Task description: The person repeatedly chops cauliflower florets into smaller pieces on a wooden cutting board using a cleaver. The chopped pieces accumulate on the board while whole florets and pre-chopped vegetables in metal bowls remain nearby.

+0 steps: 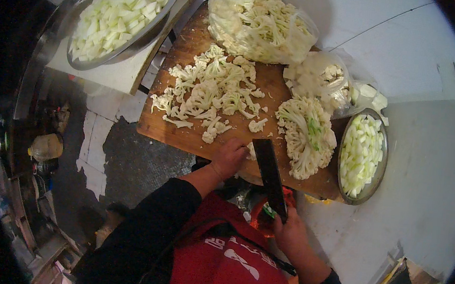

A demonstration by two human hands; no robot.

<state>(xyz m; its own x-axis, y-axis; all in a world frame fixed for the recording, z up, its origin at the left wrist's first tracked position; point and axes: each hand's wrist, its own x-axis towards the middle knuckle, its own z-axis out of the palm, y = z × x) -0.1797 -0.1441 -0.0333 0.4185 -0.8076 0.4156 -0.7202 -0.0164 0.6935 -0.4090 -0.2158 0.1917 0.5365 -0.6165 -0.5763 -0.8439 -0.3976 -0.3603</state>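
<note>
My right hand (pixel 292 228) grips a dark-bladed cleaver (pixel 269 172), its blade reaching over the near edge of the wooden cutting board (pixel 165 131). Beside the blade's tip, my left hand (pixel 231 157) rests at the board's near edge with its fingers curled against a small cauliflower piece (pixel 251 151); part of that piece is hidden. A pile of cut cauliflower florets (pixel 211 87) spreads over the board beyond my left hand. To the right of the cleaver lies a large cauliflower chunk (pixel 309 136), and a loose floret (pixel 257 125) sits between it and the pile.
A clear plastic bag of cauliflower (pixel 259 25) stands at the board's back. Bagged pale chunks (pixel 334 80) lie at right, near a metal bowl of chopped pale-green vegetable (pixel 385 153). A larger bowl of similar pieces (pixel 112 60) rests on a side table (pixel 133 76). A red bag hangs below the board.
</note>
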